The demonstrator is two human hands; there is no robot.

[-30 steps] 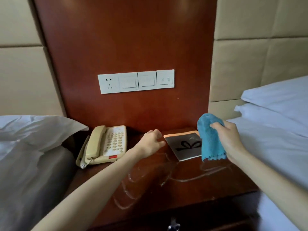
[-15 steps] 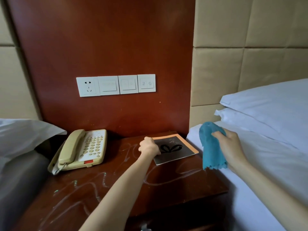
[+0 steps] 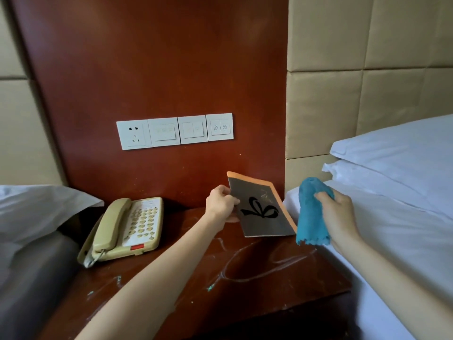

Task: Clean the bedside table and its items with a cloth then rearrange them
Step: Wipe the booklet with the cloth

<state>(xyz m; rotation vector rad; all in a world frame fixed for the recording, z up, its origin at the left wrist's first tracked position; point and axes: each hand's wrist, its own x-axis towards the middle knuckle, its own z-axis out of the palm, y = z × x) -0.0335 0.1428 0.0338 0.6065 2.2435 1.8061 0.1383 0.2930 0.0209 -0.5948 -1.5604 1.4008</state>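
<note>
The dark wooden bedside table (image 3: 257,285) carries white and green scribble marks. My left hand (image 3: 221,204) grips the left edge of a grey booklet (image 3: 262,212) with an orange border and a black bow drawing, holding it tilted up off the table near the back right. My right hand (image 3: 339,214) is closed around a bunched blue cloth (image 3: 310,214), just right of the booklet and over the edge of the bed. A beige telephone (image 3: 127,229) lies on the table's left side.
A red-brown wall panel carries a row of white sockets and switches (image 3: 175,131). White pillows and a sheet (image 3: 404,192) lie on the right bed. A white pillow (image 3: 36,212) lies on the left bed. Padded beige wall panels flank both sides.
My left hand has taken hold of the booklet and lifted it off the table into a tilted position. The cloth hand has stayed about where it was.
</note>
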